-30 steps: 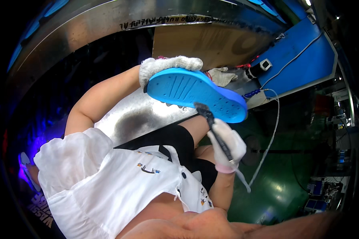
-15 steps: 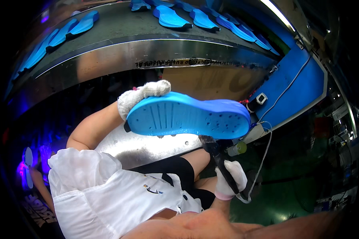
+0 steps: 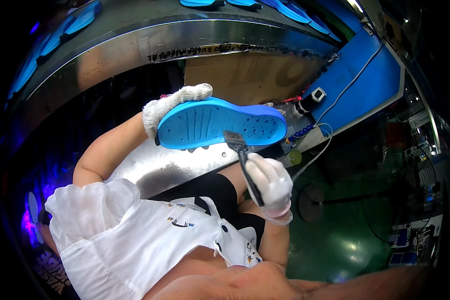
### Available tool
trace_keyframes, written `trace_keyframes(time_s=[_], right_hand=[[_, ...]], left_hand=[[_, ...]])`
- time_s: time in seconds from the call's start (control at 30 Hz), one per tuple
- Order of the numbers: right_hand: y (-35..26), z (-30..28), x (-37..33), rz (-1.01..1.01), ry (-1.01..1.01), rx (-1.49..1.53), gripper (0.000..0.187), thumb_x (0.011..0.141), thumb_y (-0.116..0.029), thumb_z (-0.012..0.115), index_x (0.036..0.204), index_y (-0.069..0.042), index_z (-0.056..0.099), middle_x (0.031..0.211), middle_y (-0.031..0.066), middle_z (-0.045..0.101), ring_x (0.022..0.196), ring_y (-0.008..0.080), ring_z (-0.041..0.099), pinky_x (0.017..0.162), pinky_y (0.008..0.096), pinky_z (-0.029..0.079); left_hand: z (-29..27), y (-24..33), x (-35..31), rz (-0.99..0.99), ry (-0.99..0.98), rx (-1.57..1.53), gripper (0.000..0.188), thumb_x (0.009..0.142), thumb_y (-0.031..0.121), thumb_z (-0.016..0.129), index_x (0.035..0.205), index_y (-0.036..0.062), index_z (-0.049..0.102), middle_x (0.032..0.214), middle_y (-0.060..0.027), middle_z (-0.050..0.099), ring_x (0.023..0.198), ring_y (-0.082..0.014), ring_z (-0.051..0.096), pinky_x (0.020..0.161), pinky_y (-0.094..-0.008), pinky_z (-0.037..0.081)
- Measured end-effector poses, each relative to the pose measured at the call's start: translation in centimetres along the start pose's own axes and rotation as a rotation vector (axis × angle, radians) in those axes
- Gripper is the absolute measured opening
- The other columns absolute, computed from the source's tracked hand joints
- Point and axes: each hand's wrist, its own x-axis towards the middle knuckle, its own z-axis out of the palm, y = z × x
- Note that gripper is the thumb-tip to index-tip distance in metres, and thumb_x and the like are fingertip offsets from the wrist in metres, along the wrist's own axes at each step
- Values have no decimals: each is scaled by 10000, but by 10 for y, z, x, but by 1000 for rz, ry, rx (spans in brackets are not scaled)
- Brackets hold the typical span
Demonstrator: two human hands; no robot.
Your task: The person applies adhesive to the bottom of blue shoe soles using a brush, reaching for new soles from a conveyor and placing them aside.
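My left hand (image 3: 172, 107), in a white knitted glove, grips the heel end of a blue shoe sole (image 3: 200, 122). The sole is held up level with its ribbed, pitted face toward me; the toe end points right. In my gloved right hand (image 3: 270, 182) is a flat brush (image 3: 236, 142) with a black handle. Its bristles overlap the sole's lower edge near the middle. Whether they press on the face, I cannot tell. Some fingertips show below the sole, and the rest are hidden behind it.
Several blue soles (image 3: 82, 20) lie on a dark conveyor with a metal side (image 3: 125, 55). Beneath it stands a cardboard sheet (image 3: 255, 72). A blue panel (image 3: 355, 92) with a cable is at right, a metal plate (image 3: 160, 170) below the sole. Another person's sole (image 3: 33, 210) shows far left.
The right hand has brought the brush up and left, from below the sole to in front of it. The sole sits a little higher and further left; the whole view has shifted too.
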Motion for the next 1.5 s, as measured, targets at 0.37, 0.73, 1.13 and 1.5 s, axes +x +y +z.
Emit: trace_keyframes(time_s=[0.37,0.73,1.13,1.5], right_hand=[[-15,19,0,3,-12,198,216,695,-90,772,881,-55,666,983,96,703,772,238,655,620,316,545],[-5,16,2,61,-37,181,364,627,-64,850,965,-61,714,1021,123,688,849,276,650,714,350,554],[-10,8,-6,214,23,389,345,636,71,792,961,-17,719,980,150,716,834,289,680,742,331,548],[26,16,-1,738,863,999,312,991,-253,572,1193,-16,551,1059,109,609,894,142,595,712,256,507]], left_hand=[[5,-7,7,18,10,-23,818,800,705,578,1314,69,557,1085,-251,653,778,-395,699,552,-452,583],[3,-12,9,26,18,28,951,716,801,571,1283,38,565,1068,-238,645,825,-342,696,596,-381,582],[-10,-22,17,84,-19,-43,871,789,698,580,1357,43,501,1075,-252,639,804,-350,700,600,-408,594],[-2,-92,63,-162,-961,-956,816,848,731,499,1471,214,400,1159,-301,572,825,-339,618,632,-369,471]])
